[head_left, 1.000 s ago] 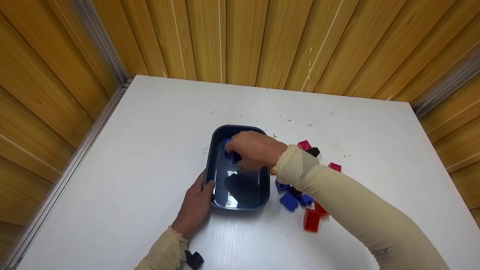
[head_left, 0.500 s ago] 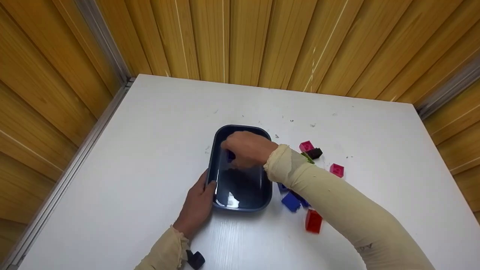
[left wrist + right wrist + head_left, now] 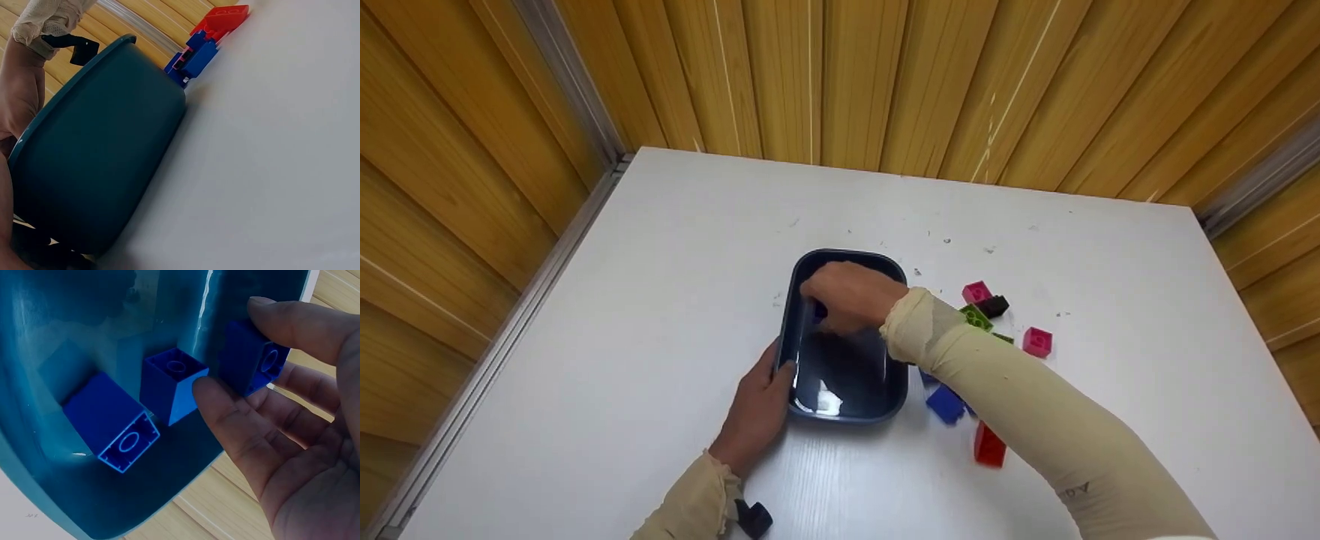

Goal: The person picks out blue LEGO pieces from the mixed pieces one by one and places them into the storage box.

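A dark blue tray (image 3: 851,382) with rounded corners stands on the white table. My left hand (image 3: 756,412) grips its left side, thumb at the rim; the left wrist view shows the tray's outer wall (image 3: 101,140). Inside the far end, my right hand (image 3: 855,296) holds a blue toy brick (image 3: 247,357) between thumb and fingers. Its index fingertip (image 3: 205,391) is right at a second blue brick (image 3: 163,391), and a third blue brick (image 3: 107,416) lies beside that one. In the head view, the right hand hides most of these bricks.
Right of the tray lie loose bricks: blue (image 3: 945,405), red (image 3: 990,446), green (image 3: 975,316), pink (image 3: 1037,342) and black (image 3: 994,306). The right sleeve (image 3: 1020,405) covers part of this pile. Wood-patterned panels (image 3: 847,82) rise behind the table.
My right hand has lowered slightly inside the tray, fingers still at the blue bricks. The right sleeve has shifted left, uncovering green bricks. My left hand keeps its grip on the tray.
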The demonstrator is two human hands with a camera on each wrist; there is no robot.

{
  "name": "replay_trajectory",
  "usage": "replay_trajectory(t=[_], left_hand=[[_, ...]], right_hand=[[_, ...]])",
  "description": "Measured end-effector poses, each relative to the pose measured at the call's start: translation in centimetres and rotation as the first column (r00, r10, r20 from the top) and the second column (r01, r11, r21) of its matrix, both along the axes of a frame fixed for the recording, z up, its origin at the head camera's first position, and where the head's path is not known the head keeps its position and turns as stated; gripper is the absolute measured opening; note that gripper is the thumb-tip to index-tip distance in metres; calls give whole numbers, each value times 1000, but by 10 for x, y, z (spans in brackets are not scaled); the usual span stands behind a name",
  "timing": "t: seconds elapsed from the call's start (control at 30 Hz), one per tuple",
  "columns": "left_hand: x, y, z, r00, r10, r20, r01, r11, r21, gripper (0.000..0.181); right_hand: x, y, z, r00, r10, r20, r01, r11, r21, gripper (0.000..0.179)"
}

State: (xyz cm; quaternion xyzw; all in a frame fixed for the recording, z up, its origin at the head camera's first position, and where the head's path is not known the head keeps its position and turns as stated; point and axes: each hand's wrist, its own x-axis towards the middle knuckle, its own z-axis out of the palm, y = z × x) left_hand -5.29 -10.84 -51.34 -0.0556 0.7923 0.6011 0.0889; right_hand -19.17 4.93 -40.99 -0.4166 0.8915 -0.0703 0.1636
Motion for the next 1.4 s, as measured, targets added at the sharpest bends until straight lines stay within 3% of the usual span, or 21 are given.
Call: replay_trajectory(t=[0.67, 1.4], left_hand=[[1, -1, 3, 1000, 3, 12, -3, 1000, 15, 56], [0, 0, 0, 1000, 2, -2, -2, 1000, 18, 55]], right_hand=[[5, -8, -26, 999, 19, -45, -17, 999, 48, 20], [9, -15, -36, 999, 8, -44, -6, 998, 63, 16]])
